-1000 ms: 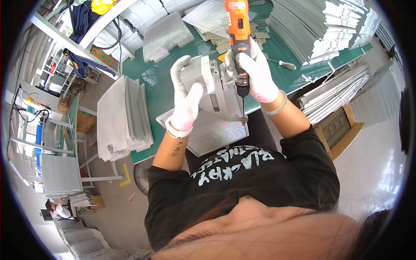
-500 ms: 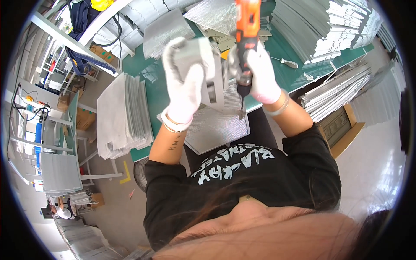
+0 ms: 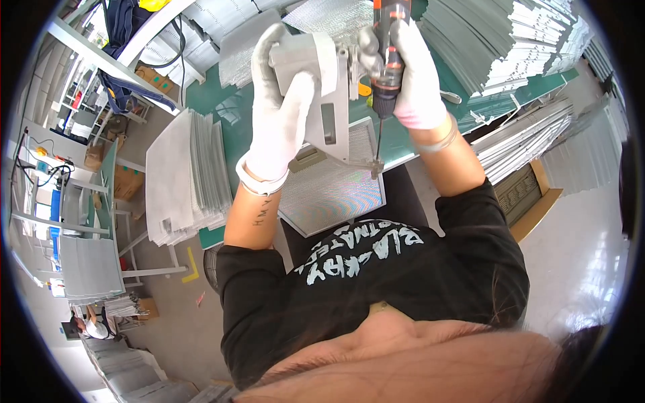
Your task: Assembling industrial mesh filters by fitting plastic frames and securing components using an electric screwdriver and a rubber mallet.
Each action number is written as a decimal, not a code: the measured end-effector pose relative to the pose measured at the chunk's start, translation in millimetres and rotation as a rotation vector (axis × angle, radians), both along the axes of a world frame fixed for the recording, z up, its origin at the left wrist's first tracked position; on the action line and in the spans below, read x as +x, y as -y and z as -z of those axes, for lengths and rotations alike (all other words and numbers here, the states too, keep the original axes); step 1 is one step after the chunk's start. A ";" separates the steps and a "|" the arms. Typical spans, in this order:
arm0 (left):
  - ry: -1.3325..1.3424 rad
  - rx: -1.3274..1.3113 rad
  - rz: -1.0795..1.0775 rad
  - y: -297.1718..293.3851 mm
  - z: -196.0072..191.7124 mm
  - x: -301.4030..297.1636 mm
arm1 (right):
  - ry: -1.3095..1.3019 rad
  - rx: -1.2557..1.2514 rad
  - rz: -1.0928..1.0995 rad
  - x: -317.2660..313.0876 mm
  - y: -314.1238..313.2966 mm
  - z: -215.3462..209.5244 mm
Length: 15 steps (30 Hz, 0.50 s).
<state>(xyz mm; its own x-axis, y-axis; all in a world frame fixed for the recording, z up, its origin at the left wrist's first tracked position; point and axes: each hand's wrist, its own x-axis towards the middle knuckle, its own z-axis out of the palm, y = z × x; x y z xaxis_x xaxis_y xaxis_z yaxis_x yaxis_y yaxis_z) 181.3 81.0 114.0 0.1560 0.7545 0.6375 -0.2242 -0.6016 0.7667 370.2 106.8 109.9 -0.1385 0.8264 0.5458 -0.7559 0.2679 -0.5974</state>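
Observation:
My left hand point(image 3: 277, 124), in a white glove, grips a grey metal bracket point(image 3: 330, 124) with a slot and a small jointed piece at its lower end. The bracket is raised over the green table. In my gloved right hand point(image 3: 418, 84) is an orange and black power drill point(image 3: 388, 80), its long thin bit pointing down. The tip of the bit is at the bracket's lower end; whether it sits in a screw I cannot tell. Beneath them a framed mesh panel point(image 3: 329, 198) lies at the table's near edge.
Stacked mesh sheets point(image 3: 188, 178) stand on the table's left, with a larger stack of pale sheets point(image 3: 470, 40) at the far right. A screwdriver point(image 3: 450, 97) lies right of my right hand. An open carton point(image 3: 537, 201) is beside the table; another person point(image 3: 97, 328) works far left.
Both hands have shifted slightly away from me, the left one also leftward, carrying the bracket and the drill. More of the framed panel shows below them.

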 end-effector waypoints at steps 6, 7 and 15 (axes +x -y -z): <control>-0.036 0.081 0.082 15.6 19.6 -21.4 | -0.361 -0.311 -0.093 1.3 -7.0 -57.0; -0.078 0.100 0.089 15.3 29.5 -27.7 | -0.441 -0.085 -0.452 10.0 -27.3 -51.2; -1.261 0.011 -0.573 49.4 83.6 -85.9 | -0.112 -0.128 0.022 -5.0 -7.6 -58.5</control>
